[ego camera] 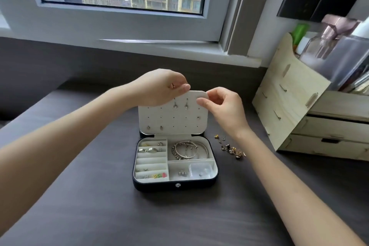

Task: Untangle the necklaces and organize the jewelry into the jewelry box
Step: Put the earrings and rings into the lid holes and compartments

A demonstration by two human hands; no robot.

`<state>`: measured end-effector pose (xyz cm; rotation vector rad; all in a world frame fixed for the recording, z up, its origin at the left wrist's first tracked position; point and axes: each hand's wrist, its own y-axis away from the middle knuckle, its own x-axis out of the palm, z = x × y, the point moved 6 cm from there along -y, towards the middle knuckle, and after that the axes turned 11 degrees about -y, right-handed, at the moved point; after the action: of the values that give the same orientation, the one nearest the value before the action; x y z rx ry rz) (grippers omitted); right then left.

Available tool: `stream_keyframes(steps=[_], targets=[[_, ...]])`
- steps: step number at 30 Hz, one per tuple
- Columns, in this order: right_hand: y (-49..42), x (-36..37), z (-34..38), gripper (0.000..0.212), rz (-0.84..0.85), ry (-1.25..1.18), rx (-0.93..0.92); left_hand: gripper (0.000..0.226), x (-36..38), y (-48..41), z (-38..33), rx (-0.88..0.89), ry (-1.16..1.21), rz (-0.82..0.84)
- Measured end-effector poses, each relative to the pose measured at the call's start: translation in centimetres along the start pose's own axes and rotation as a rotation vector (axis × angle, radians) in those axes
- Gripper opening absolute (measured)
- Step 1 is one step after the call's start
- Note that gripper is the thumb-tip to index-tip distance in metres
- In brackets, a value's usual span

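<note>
A black jewelry box (175, 184) with a white lining stands open on the dark desk. Its upright lid panel (173, 120) is dotted with holes and carries a pair of drop earrings (180, 105) and several studs. My left hand (159, 88) grips the panel's top edge, thumb in front. My right hand (221, 104) is at the top right corner with its fingers curled, thumb and forefinger close together; whether they pinch something I cannot tell. Bangles (189, 150) lie in the upper right compartment, rings (151, 149) in the left slots, and a small clear case (200, 169) at the lower right.
Loose gold earrings and studs (231, 149) lie on the desk just right of the box. A wooden drawer organizer (299, 110) stands at the right with a clear container (335, 54) on top. A window sill runs behind the desk.
</note>
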<state>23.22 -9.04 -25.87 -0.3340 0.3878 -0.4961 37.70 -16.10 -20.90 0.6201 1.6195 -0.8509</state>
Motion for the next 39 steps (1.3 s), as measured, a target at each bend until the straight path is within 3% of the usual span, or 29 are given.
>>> stream_keyframes(steps=[4,7,12,18,22,25,27,32,36,39], targets=[[-0.9,-0.9,-0.7,0.024,-0.013,0.061,0.040,0.029,1.5,0.2,1.3,-0.059,0.130,-0.043],[-0.2,-3.5,-1.0,0.010,-0.038,0.225,0.043,0.029,2.5,0.2,1.5,-0.068,0.150,-0.095],[2.5,-5.6,-3.9,0.009,0.162,0.590,0.245,0.029,3.7,0.4,1.5,-0.107,0.116,-0.184],[3.4,-8.3,-5.8,0.015,0.053,0.768,0.390,0.027,3.8,1.0,1.4,-0.130,0.170,-0.373],[3.5,-7.4,-7.3,0.018,0.050,0.808,0.456,0.031,3.6,1.3,1.3,-0.149,0.238,-0.402],[3.2,-6.9,-7.3,0.020,0.054,0.818,0.440,0.017,3.5,1.2,1.3,-0.140,0.258,-0.415],[2.9,-6.3,-5.9,0.018,0.014,0.747,0.354,0.011,3.4,1.0,1.4,-0.133,0.297,-0.427],[2.5,-1.7,0.9,0.013,0.019,0.155,0.106,0.012,2.9,0.9,0.8,-0.104,0.349,-0.350],[2.1,0.6,2.8,0.002,-0.003,-0.079,0.111,0.007,2.4,1.3,0.0,-0.009,0.345,-0.337],[2.2,1.2,2.6,0.013,-0.033,-0.222,0.154,0.006,2.2,1.5,-0.3,0.022,0.269,-0.397]])
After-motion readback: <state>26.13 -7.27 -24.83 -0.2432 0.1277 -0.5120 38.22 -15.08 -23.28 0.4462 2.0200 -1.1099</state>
